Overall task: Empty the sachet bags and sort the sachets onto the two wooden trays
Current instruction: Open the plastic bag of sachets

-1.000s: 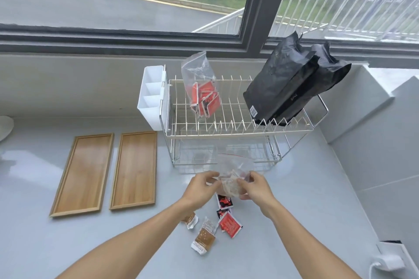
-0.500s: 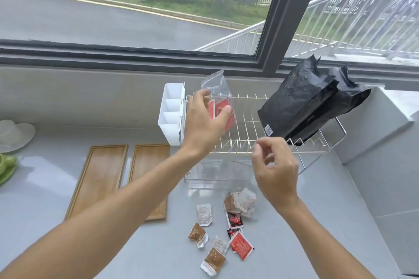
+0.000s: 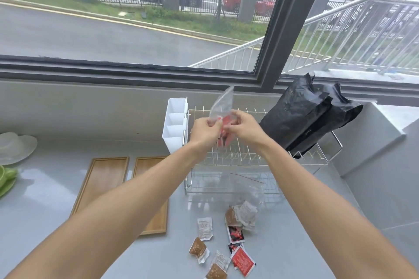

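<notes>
Above the wire dish rack (image 3: 254, 161), my left hand (image 3: 205, 132) and my right hand (image 3: 243, 128) both grip a clear sachet bag (image 3: 223, 103) with red sachets inside. Two wooden trays lie side by side on the counter: the left tray (image 3: 102, 181) and the right tray (image 3: 156, 222), which my left forearm partly covers. Several loose sachets lie on the counter in front of the rack, among them a brown sachet (image 3: 197, 249), a white sachet (image 3: 205, 227) and a red sachet (image 3: 242, 263). Another clear bag (image 3: 244, 210) lies there with sachets in it.
Two black bags (image 3: 301, 118) lean on the rack's right side. A white cutlery holder (image 3: 174, 122) hangs on the rack's left. A white dish (image 3: 15, 147) and a green dish (image 3: 5, 180) sit at the far left. A grey wall ledge (image 3: 374, 154) rises to the right.
The first bag has been left on the counter beside its sachets. My left hand took the second bag off the rack, and my right hand has now joined it on the bag.
</notes>
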